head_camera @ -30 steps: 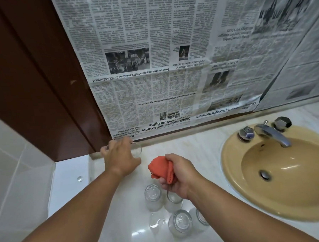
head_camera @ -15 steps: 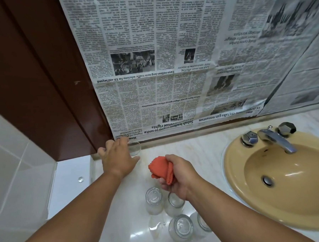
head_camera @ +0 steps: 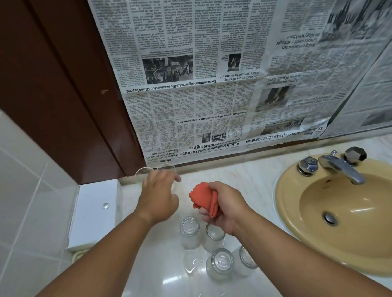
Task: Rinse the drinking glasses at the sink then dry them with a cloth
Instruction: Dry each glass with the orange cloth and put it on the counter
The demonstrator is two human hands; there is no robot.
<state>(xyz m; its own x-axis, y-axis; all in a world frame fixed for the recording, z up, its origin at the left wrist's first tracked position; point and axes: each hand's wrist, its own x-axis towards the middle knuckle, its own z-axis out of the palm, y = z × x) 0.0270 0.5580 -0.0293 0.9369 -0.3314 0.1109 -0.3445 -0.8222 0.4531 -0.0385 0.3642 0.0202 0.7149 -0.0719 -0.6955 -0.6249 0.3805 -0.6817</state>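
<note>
- The left grip (head_camera: pixel 158 197) hangs over the back of the desk (head_camera: pixel 237 182), fingers loosely bent and released, with nothing clasped.
- Just beyond its fingertips, two back glasses (head_camera: pixel 144 172) stand side by side against the wall. Only their rims show above the grip, and I cannot tell whether a fingertip touches them.
- The right grip (head_camera: pixel 225 209) is clenched round a bunched orange cloth (head_camera: pixel 202 198), held above the desk. The cloth sticks out to the left of the fingers.
- Below the cloth, four front glasses (head_camera: pixel 189 228) stand upside down in a tight cluster on the desk, bases up. Two are nearer the grips and two are nearer the person.
- The right wrist passes over one of the upper pair.
- A clear shape left of the lower pair may be another glass, but it is too faint to tell.
- The tan sink (head_camera: pixel 284 214) is set into the desk on the right, well apart from the glasses.
- A metal tap (head_camera: pixel 341 168) sits at the sink's back rim between two knobs (head_camera: pixel 308 165).
- Newspaper (head_camera: pixel 210 90) covers the wall behind the desk.
- A brown panel (head_camera: pixel 51 87) and white tiles (head_camera: pixel 23 202) lie to the left.
</note>
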